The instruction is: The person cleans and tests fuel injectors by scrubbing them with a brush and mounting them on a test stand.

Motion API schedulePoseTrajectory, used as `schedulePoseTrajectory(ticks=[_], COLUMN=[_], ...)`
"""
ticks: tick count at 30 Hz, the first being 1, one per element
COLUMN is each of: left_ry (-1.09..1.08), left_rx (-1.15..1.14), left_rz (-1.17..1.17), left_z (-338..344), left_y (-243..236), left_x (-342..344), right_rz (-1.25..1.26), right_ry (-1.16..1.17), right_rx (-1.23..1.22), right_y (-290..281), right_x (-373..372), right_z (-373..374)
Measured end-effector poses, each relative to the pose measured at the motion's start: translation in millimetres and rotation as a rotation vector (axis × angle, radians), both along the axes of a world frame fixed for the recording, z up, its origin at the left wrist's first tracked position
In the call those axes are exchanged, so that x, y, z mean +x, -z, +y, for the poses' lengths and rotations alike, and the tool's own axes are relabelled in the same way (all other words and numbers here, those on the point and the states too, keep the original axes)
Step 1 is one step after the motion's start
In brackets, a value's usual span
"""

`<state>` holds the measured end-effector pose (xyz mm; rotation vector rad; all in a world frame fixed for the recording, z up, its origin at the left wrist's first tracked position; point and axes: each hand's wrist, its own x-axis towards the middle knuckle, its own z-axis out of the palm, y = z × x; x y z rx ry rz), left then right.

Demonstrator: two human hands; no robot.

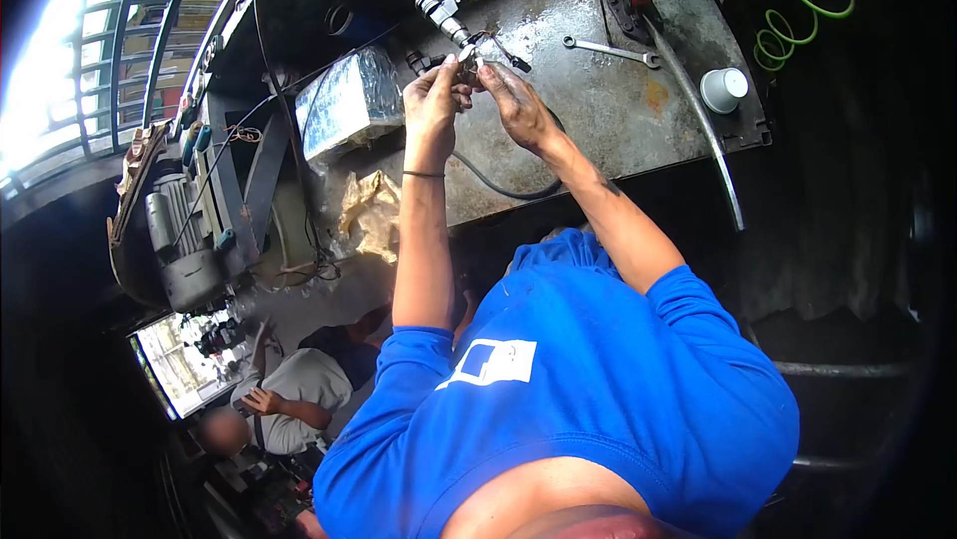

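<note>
My left hand (435,100) and my right hand (508,100) meet over the grey metal bench (638,115), both closed around a small silvery part (469,57) at the lower end of a long cylindrical injector-like device (441,12) with a thin line attached. My thumbs and fingertips pinch there; the exact shape of the small part is unclear. A black connector on a wire (518,62) lies beside my right fingertips, and another dark fitting (419,62) sits by my left fingers, partly hidden. A black hose (503,187) loops beneath my forearms.
A spanner (608,48), white cup (724,88), long bar (703,125), foil-wrapped block (344,105) and crumpled paper (369,210) are around the bench. A motor (184,245) stands left, a green coiled hose (788,30) right. A co-worker (299,394) is lower left.
</note>
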<state>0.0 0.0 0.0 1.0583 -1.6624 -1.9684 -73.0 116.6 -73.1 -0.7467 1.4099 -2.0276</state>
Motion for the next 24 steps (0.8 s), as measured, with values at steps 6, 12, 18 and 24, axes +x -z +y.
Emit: schedulePoseTrajectory(ticks=[6, 12, 18, 24], left_ry=[0.088, 0.060, 0.081, 0.055], left_rx=[-0.022, -0.097, -0.093, -0.066], left_rz=[0.031, 0.041, 0.047, 0.056], left_z=[-2.7, -2.7, -4.3, -4.7], left_y=[-10.0, -6.8, -3.9, -3.1], left_x=[9.5, 7.0, 5.0, 1.2], right_rz=[-0.056, -0.062, -0.089, -0.080], right_ry=[-0.005, -0.023, -0.025, -0.024], right_rx=[-0.009, -0.025, -0.019, -0.066], right_y=[-8.2, -13.0, -5.2, -4.3], right_x=[10.2, 10.8, 11.9, 11.4], right_z=[-3.4, -2.3, -3.1, -3.0])
